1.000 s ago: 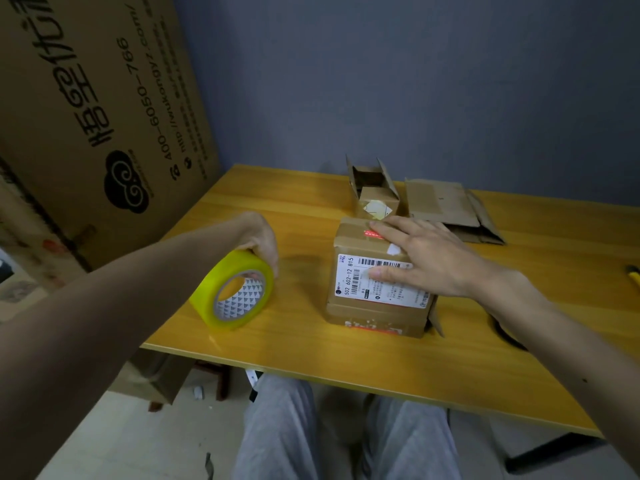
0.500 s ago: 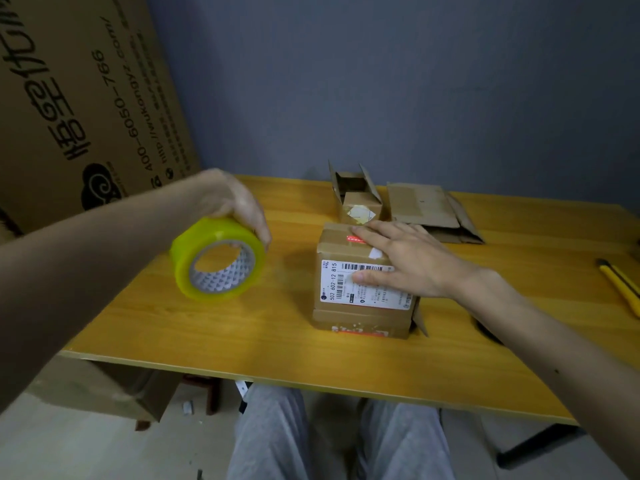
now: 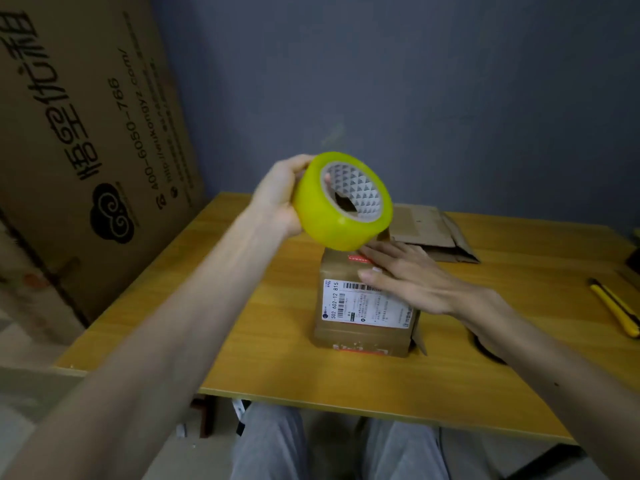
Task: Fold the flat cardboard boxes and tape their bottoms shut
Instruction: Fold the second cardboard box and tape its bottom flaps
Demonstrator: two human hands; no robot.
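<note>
While left hand [image 3: 278, 199] grips yellow tape roll [image 3: 332, 216] in air above box's far left corner, fingers curled round its rim, right hand [image 3: 412, 282] lies flat on top of cardboard box [image 3: 360, 308], fingers [image 3: 379, 256] straight. Box stands near middle of bench [image 3: 277, 358], label facing near edge, loose flap sticking out at its right. Flattened cardboard [image 3: 429, 230] lies by far edge behind box; yellow utility knife [image 3: 614, 308] near right edge; large printed carton [image 3: 86, 133] leans beyond left edge

Left arm stretched forward and raised, my left hand [image 3: 280, 199] up, fingers [image 3: 302, 161] curled round tape roll [image 3: 332, 220]. Right hand [image 3: 410, 277] flat, palm down, fingers straight, resting on box [image 3: 360, 329] top.
</note>
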